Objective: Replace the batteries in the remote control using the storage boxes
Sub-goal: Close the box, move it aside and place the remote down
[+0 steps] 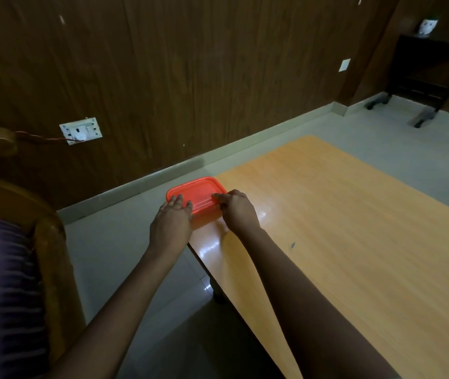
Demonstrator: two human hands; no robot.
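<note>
A room in a home is shown, most likely a sitting room. A shiny table point(354, 242) of pale orange wood is seen. Left of the table, a chair point(53, 250) with a thick wooden arm and a striped purple cushion point(2, 283) is set. Behind the table, the wall point(190, 64) is covered in dark wood boards, and a white socket point(80, 130) with a thin wire point(40, 138) plugged in is fixed low on it. Under the table, the floor point(114, 255) is laid with pale tiles. Far behind the table, in the corner, a dark stand point(433, 69) on wheels is placed.
</note>
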